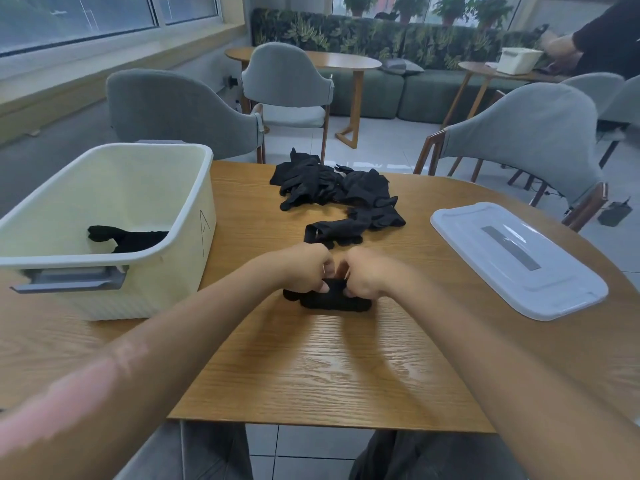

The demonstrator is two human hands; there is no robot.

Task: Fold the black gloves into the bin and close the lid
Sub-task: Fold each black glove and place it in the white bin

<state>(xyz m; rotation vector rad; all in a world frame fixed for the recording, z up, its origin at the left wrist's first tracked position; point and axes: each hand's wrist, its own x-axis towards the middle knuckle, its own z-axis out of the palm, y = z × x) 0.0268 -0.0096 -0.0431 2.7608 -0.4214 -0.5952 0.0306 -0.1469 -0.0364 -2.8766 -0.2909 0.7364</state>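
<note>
- A café-style lounge or break room, not a home kitchen or workshop
- The landmark is the wooden table (311,368) in the foreground, with grey upholstered chairs (180,112) pulled up at its far side
- Beyond it stand more small round wooden tables (343,60), one where another person (602,39) works at a white bin (517,60)
- Behind those, a long green bench sofa (391,88) with a leaf-print back
- Potted plants (450,8) line the windows above the sofa
- Large windows (86,19) run along the wall left of the table
- Pale floor tiles (381,140)
</note>
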